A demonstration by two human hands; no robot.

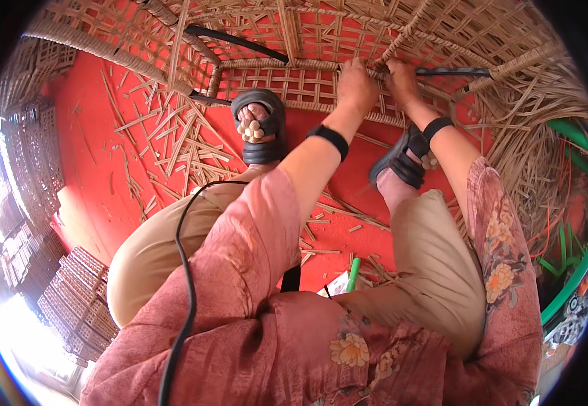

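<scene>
A large woven frame (296, 64) of tan, flat fibre strips stretches across the top of the head view, with an open lattice and wrapped rails. My left hand (357, 86) is closed at its middle rail, fingers bent over the wrapped edge. Just right of it, my right hand (402, 82) is also closed, its fingertips drawn in by the joint where a wrapped strut (402, 42) meets the rail. The two hands nearly touch. Any thin strip between the right fingers is hidden. Black bars (238, 42) show along parts of the frame.
My sandalled feet (260, 125) flank the work on a red floor covering (91, 149). Cut strips (185, 145) lie scattered at left; long loose strips (517, 128) are heaped at right. Stacked woven pieces (77, 298) stand at far left. A black cable (184, 271) crosses my lap.
</scene>
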